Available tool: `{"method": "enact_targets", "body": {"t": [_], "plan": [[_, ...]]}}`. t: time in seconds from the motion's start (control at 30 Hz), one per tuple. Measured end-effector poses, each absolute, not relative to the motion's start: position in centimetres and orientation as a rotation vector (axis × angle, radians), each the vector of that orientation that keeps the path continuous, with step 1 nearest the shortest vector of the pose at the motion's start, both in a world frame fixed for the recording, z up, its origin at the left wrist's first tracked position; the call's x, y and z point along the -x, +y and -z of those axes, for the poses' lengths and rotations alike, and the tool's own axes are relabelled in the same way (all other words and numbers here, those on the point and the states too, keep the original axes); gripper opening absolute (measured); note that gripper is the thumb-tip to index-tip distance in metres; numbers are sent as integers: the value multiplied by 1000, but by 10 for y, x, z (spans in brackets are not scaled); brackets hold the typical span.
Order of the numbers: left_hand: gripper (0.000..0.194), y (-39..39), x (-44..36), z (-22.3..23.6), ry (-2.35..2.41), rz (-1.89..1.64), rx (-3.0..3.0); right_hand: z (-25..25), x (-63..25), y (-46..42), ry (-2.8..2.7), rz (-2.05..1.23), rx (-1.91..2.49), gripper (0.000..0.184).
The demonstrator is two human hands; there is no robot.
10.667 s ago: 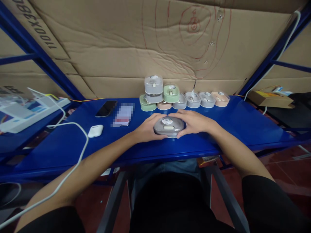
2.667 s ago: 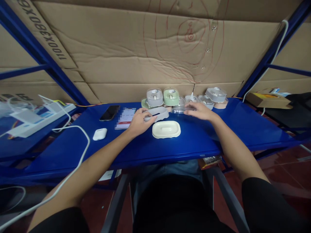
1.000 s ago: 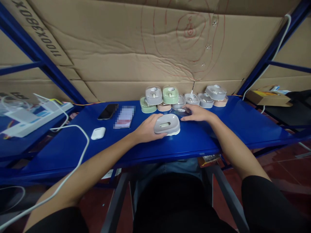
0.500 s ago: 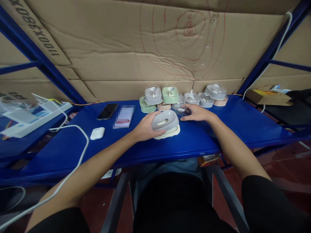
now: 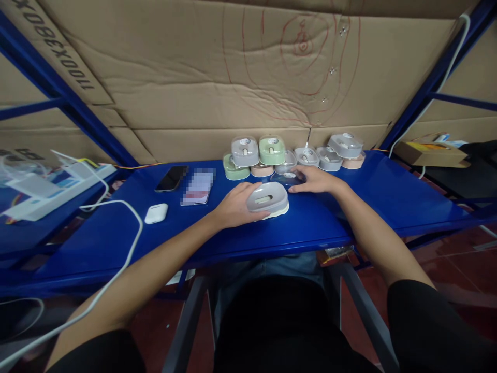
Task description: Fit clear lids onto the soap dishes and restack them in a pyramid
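Observation:
My left hand (image 5: 235,204) grips a grey oval shell (image 5: 268,197) and holds it down on a cream oval base (image 5: 280,211) in the middle of the blue table (image 5: 373,199). My right hand (image 5: 315,180) rests just behind, its fingers lying on a clear plastic lid (image 5: 288,178). A row of small lidded cases (image 5: 295,154) in grey, green and peach, some stacked, lines the back edge of the table right behind both hands.
A black phone (image 5: 171,178), a card (image 5: 197,187) and a white earbud case (image 5: 156,213) lie to the left. A white cable (image 5: 116,207) loops over the table's left part. A cardboard wall (image 5: 233,77) stands behind. A brown box (image 5: 429,153) sits far right.
The grey shell was tilted up off the cream base half a second ago; it now lies flat on it. My right hand has stayed on the clear lid.

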State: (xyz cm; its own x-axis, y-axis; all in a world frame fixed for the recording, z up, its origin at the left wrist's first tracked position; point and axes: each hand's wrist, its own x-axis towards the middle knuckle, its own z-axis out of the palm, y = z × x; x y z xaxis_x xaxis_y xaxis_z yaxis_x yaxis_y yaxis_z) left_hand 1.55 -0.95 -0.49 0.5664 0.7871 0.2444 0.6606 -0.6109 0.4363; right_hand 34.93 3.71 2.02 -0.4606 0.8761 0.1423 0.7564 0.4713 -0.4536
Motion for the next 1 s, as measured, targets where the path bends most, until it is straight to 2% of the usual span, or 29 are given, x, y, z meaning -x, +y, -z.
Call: {"method": "enact_targets", "body": {"t": [0.13, 0.37, 0.63, 0.87, 0.93, 1.0], "plan": [[95, -10, -14, 5, 1174, -611, -2532, -21, -348, 35, -2363, -486, 1402, 61], [76, -14, -15, 8, 1122, -684, -2676, -21, -346, 34, -2347, -496, 1408, 58], [79, -27, -23, 6, 1254, -544, -2792, -21, -347, 36, -2365, -499, 1365, 65], [58, -31, -22, 10, 1204, -446, -2910, -19, -349, 37, -2366, -489, 1317, 67], [61, -31, -22, 12, 1182, -458, -2900, -18, -350, 38, -2360, -486, 1323, 67], [74, -29, -21, 13, 1155, -521, -2829, -18, -350, 38, -2335, -461, 1329, 70]]}}
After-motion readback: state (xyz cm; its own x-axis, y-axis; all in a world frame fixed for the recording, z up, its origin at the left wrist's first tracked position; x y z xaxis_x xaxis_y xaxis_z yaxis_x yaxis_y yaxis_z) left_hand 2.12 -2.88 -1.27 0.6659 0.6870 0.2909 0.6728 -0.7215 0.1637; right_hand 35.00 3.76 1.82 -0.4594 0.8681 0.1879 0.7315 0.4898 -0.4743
